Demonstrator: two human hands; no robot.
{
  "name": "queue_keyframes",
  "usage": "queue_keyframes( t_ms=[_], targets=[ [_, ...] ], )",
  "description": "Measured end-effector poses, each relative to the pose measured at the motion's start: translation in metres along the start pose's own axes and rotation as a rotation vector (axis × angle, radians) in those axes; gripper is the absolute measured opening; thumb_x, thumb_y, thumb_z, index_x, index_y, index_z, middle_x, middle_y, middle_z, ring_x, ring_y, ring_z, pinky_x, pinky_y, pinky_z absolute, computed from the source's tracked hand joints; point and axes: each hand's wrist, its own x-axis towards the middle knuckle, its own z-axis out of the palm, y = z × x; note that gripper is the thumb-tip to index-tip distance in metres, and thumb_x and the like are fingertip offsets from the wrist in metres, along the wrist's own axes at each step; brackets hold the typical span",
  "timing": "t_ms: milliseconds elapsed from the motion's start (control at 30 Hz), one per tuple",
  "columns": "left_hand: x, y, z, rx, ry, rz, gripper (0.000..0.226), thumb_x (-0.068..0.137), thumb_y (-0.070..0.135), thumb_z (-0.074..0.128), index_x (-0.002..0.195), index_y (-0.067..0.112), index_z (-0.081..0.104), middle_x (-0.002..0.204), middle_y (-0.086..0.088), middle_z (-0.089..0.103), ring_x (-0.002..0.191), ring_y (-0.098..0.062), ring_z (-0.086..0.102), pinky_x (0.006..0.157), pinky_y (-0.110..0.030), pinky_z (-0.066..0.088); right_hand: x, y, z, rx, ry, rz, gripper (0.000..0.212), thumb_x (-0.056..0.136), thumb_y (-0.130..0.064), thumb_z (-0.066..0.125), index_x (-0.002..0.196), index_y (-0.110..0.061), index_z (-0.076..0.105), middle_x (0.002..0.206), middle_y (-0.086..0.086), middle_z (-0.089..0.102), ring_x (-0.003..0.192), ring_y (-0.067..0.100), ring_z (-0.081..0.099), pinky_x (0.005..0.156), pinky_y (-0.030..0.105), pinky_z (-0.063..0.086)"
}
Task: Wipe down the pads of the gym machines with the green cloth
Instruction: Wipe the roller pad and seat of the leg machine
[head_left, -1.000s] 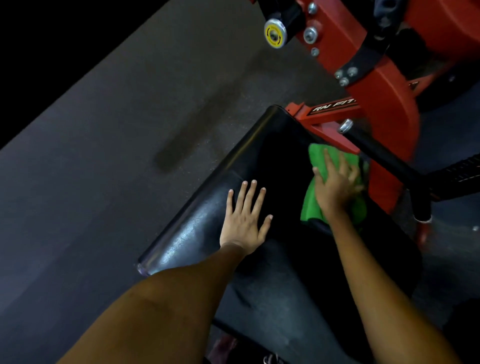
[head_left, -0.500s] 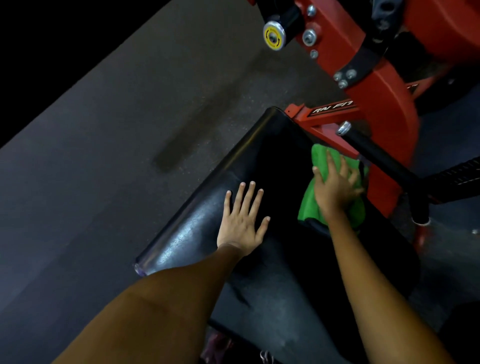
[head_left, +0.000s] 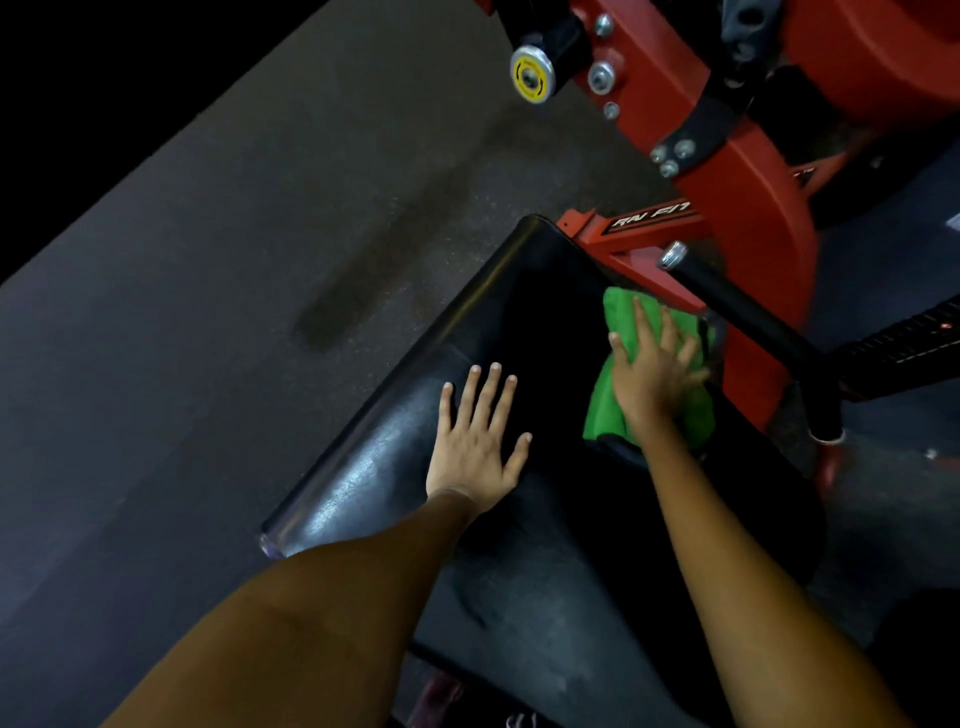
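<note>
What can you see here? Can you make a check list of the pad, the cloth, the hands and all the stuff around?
Surface: black pad, shiny along its left edge, dark further in.
Job's things: green cloth lies bunched on the pad's far right side, by the red frame.
Clutter: nothing seen.
Hands: left hand rests flat on the pad, fingers spread; right hand presses flat on the cloth.
Cables: nothing seen.
Surroundings: dark speckled floor with a darker streak; black bar beside the cloth; yellow-capped knob and bolts on the frame.
</note>
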Motion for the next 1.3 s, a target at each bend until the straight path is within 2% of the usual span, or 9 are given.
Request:
queue_keyframes(
  t_ms=[300, 467, 533, 667, 800, 967, 1033, 1167, 1300],
  targets=[
    [0.0, 0.001, 0.0, -0.009, 0.0, -0.004, 0.068, 0.093, 0.05, 0.03, 0.148, 0.01, 0.025, 0.156, -0.011, 0.024, 0.144, -0.026, 0.014, 0.114, -0.049, 0.009, -0.032, 0.024, 0.008, -0.108, -0.004, -0.478, 0.051, 0.09, -0.048, 0.042, 0.14, -0.039, 0.041, 0.149, 0.0, 0.04, 0.127, 0.032, 0.037, 0.093, 0.059, 0.033],
    [0.0, 0.0, 0.0, -0.002, -0.013, -0.006, 0.068, 0.094, 0.05, 0.028, 0.149, 0.012, 0.023, 0.156, -0.01, 0.023, 0.144, -0.025, 0.013, 0.115, -0.049, 0.008, -0.029, 0.045, 0.004, 0.134, 0.046, 0.3, 0.051, 0.094, -0.042, 0.051, 0.143, -0.034, 0.04, 0.153, 0.001, 0.031, 0.138, 0.032, 0.022, 0.105, 0.062, 0.019],
    [-0.001, 0.001, 0.0, 0.007, -0.021, 0.0, 0.068, 0.094, 0.05, 0.027, 0.15, 0.012, 0.024, 0.157, -0.01, 0.021, 0.145, -0.026, 0.013, 0.115, -0.049, 0.007, -0.024, 0.023, 0.001, 0.135, 0.036, 0.352, 0.053, 0.094, -0.044, 0.048, 0.145, -0.037, 0.034, 0.156, 0.001, 0.024, 0.14, 0.032, 0.017, 0.106, 0.062, 0.016],
    [0.001, 0.001, -0.001, 0.002, -0.023, -0.008, 0.068, 0.093, 0.05, 0.029, 0.149, 0.011, 0.026, 0.156, -0.011, 0.024, 0.145, -0.026, 0.014, 0.116, -0.048, 0.005, -0.06, 0.007, 0.011, 0.028, 0.004, -0.008, 0.054, 0.094, -0.043, 0.049, 0.145, -0.04, 0.032, 0.155, 0.0, 0.027, 0.136, 0.031, 0.026, 0.101, 0.061, 0.024],
    [0.001, 0.001, -0.002, 0.004, -0.012, -0.005, 0.068, 0.093, 0.049, 0.029, 0.148, 0.011, 0.027, 0.156, -0.011, 0.025, 0.144, -0.025, 0.011, 0.116, -0.046, 0.002, -0.098, 0.079, 0.014, -0.124, -0.02, -0.383, 0.053, 0.087, -0.049, 0.042, 0.139, -0.037, 0.043, 0.146, 0.001, 0.043, 0.125, 0.03, 0.039, 0.089, 0.063, 0.037],
    [0.0, 0.001, -0.001, 0.032, -0.021, -0.014, 0.068, 0.093, 0.049, 0.027, 0.149, 0.011, 0.025, 0.157, -0.01, 0.023, 0.145, -0.025, 0.01, 0.116, -0.047, 0.002, -0.056, 0.115, -0.003, 0.075, 0.0, 0.418, 0.054, 0.095, -0.049, 0.038, 0.144, -0.027, 0.04, 0.154, 0.007, 0.028, 0.141, 0.034, 0.019, 0.103, 0.064, 0.019],
    [0.0, 0.002, -0.003, 0.046, -0.029, -0.015, 0.068, 0.094, 0.05, 0.024, 0.15, 0.012, 0.022, 0.157, -0.01, 0.02, 0.146, -0.025, 0.01, 0.117, -0.046, 0.0, -0.033, 0.089, -0.009, 0.131, -0.001, 0.513, 0.054, 0.096, -0.046, 0.042, 0.147, -0.032, 0.03, 0.156, 0.007, 0.02, 0.143, 0.034, 0.012, 0.106, 0.064, 0.015],
    [0.0, 0.003, -0.003, 0.059, -0.032, -0.023, 0.069, 0.093, 0.051, 0.019, 0.151, 0.013, 0.018, 0.158, -0.009, 0.016, 0.146, -0.025, 0.008, 0.117, -0.045, -0.003, -0.066, 0.052, 0.008, 0.092, -0.019, 0.218, 0.058, 0.094, -0.047, 0.046, 0.148, -0.038, 0.027, 0.158, 0.0, 0.019, 0.141, 0.032, 0.017, 0.104, 0.066, 0.019],
    [0.001, 0.002, -0.004, 0.071, -0.04, -0.033, 0.071, 0.093, 0.052, 0.018, 0.151, 0.013, 0.017, 0.159, -0.01, 0.015, 0.147, -0.025, 0.006, 0.117, -0.047, -0.003, -0.129, 0.094, 0.017, -0.046, -0.005, -0.173, 0.055, 0.085, -0.051, 0.044, 0.138, -0.034, 0.048, 0.146, 0.002, 0.043, 0.128, 0.03, 0.037, 0.094, 0.061, 0.033]
  ],
)
